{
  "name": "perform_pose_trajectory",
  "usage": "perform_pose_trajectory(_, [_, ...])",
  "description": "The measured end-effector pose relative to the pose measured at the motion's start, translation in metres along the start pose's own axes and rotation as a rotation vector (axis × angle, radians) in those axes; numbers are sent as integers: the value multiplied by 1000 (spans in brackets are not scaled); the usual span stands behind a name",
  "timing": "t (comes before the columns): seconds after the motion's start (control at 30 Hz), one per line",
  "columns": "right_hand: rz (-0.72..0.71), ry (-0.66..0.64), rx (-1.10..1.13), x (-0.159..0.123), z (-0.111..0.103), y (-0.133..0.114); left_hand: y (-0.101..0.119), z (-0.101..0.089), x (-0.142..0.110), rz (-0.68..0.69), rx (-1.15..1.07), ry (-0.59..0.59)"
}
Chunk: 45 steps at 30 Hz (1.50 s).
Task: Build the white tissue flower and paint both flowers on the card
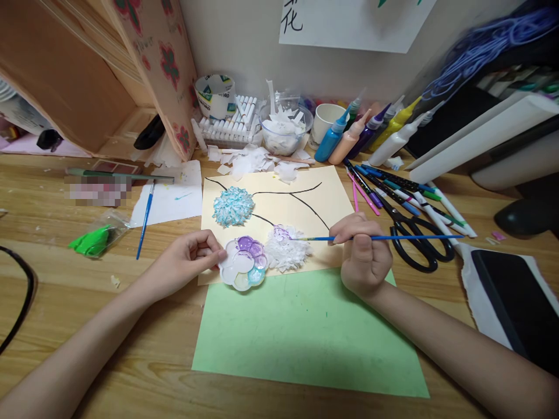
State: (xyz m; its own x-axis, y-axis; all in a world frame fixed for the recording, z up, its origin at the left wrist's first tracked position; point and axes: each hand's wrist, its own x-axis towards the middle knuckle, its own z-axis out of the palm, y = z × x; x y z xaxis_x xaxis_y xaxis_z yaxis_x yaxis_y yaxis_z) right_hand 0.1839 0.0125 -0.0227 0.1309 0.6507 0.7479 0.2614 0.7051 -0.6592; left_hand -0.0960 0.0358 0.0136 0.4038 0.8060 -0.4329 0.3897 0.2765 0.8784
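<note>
My left hand pinches the edge of a flower-shaped paint palette with purple and light blue paint in its wells. Between the closed fingers of my right hand lies a thin blue paintbrush, pointing left. Its tip touches the white paper-scrap flower, which has some purple on its upper left. A blue-and-white paper flower sits further up on the cream sheet, where black branch lines are drawn. Under the cream sheet's near edge lies a green sheet.
Behind the sheets are torn paper scraps, a clear bowl of scraps and several paint bottles. Black scissors and pens lie at right, near a dark phone. Another blue brush rests at left.
</note>
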Motion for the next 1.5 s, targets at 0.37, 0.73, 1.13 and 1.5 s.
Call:
perform_pose_trajectory(0.37, [-188, -592, -139, 6, -4, -20, -1, 0, 0, 11, -22, -5])
perform_pose_trajectory(0.73, [-191, -684, -185, 2, -1, -20, -3, -2, 0, 5, -11, -5])
perform_pose_trajectory(1.13, [-166, -611, -96, 4, 0, -22, -4, -1, 1, 4, -1, -12])
perform_pose_trajectory(1.5, [614, 92, 305, 21, -12, 21, 2, 0, -1, -26, 45, 12])
